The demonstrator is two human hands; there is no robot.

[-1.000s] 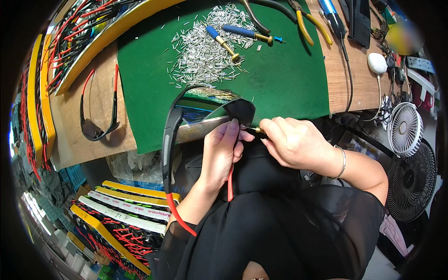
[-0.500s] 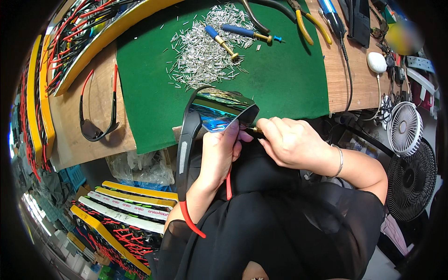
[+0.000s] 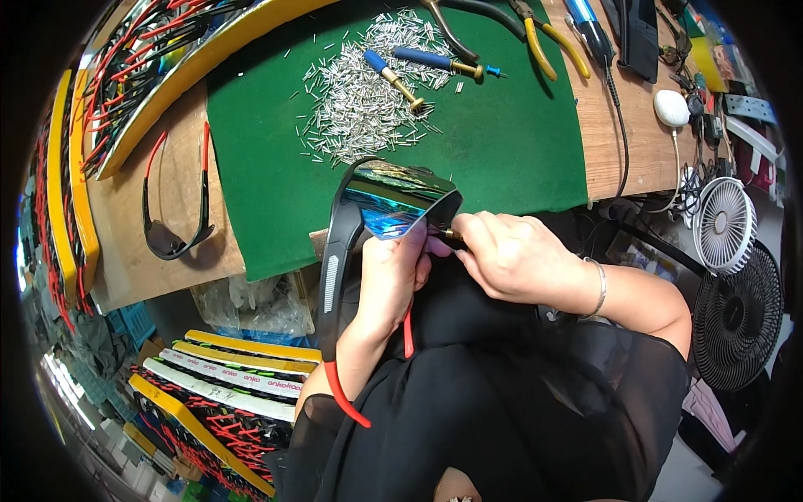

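Note:
Black sunglasses (image 3: pixel 333 268) with a mirrored blue-green lens and red temple tips are held over my lap, at the near edge of the green mat. My left hand (image 3: pixel 393 272) is closed round them, thumb and fingers pinching the frame below the lens. My right hand (image 3: pixel 519 255) is closed on a slim hand tool (image 3: pixel 452 235) with a brass-coloured end. That end meets the sunglasses near their right hinge. Fingers cover most of the tool, and the exact contact spot is hidden. One red-tipped temple hangs beside my left forearm; only the other's red tip (image 3: pixel 408 335) shows.
Small metal pins (image 3: pixel 360 113) lie heaped on the green mat (image 3: pixel 519 142), with two blue-handled brass tools (image 3: pixel 435 58) on top. Yellow-handled pliers (image 3: pixel 544 50) lie behind. Another pair of sunglasses (image 3: pixel 171 243) sits at left, near yellow-edged trays (image 3: pixel 192 71). Fans (image 3: pixel 724 226) stand at right.
My right hand has shifted very slightly left and its fingers have turned a little on the tool. My left hand keeps its hold on the sunglasses. The whole view has moved slightly.

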